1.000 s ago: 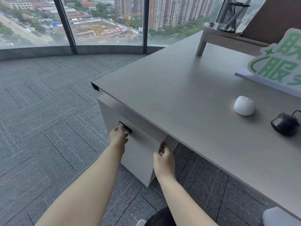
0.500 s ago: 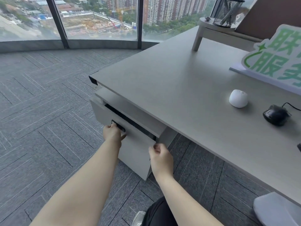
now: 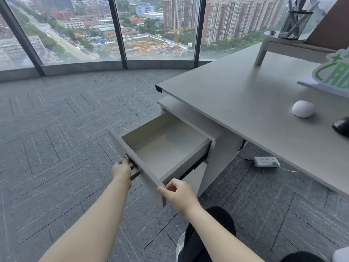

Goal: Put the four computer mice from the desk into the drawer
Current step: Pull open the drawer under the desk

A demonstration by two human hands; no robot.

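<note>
The grey drawer under the desk's left end stands pulled far out, and its pale inside is bare. My left hand grips the dark handle on the drawer front. My right hand holds the front panel's near corner. On the desk a round white mouse lies at the right. A black mouse sits beside it, cut off by the right edge. Other mice are out of view.
A white riser with a black mesh pen holder stands at the desk's back. A green-and-white sign is at the right. A white power strip lies on the grey carpet under the desk. My dark-trousered knee is below the drawer.
The drawer went from shut to a narrow gap to far out, drawn toward me by both hands. The view swung left, so the mice now sit near the right edge.
</note>
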